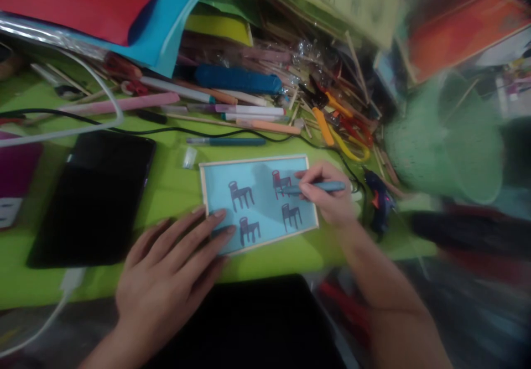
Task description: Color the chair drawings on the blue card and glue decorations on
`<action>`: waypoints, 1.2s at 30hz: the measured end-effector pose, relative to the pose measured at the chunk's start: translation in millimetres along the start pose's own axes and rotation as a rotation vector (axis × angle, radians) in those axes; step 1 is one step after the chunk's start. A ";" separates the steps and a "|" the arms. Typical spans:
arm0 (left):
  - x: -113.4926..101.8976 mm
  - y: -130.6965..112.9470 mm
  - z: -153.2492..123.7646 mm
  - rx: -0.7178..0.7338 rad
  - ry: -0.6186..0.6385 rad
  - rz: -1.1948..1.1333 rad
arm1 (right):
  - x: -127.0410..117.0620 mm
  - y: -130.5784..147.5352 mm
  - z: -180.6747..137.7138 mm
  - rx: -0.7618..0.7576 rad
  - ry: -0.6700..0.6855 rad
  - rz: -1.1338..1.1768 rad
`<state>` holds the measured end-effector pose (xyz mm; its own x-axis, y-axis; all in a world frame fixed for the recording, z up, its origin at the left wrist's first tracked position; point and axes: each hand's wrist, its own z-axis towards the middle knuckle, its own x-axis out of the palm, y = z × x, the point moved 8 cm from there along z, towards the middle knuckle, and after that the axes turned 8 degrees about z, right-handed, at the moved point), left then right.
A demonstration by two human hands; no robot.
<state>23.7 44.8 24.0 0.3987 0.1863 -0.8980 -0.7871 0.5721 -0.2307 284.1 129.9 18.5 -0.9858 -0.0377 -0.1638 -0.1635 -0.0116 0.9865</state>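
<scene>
my right grip (329,206) pinches a pen (332,186), my left grip (166,269) lies spread on the blue card (265,211); bare counter (276,254) skirts its near edge, markers (259,110) crowd beyond

Markers (255,110) and coloured sheets (74,4) show a craft workspace.

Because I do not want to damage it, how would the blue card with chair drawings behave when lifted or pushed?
The blue card is probably stiff, since pale strips run along its edges. It is likely light, as it looks thin. It may resist sliding, with the left hand resting on it.
</scene>
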 end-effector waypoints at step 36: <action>3.3 2.6 -4.8 0.027 0.031 0.026 | 1.2 -3.2 -1.5 0.012 0.051 -0.010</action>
<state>20.7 43.1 18.6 0.3634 0.1764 -0.9148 -0.7838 0.5887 -0.1978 283.5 128.4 15.1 -0.9808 -0.0885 -0.1739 -0.1745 -0.0007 0.9847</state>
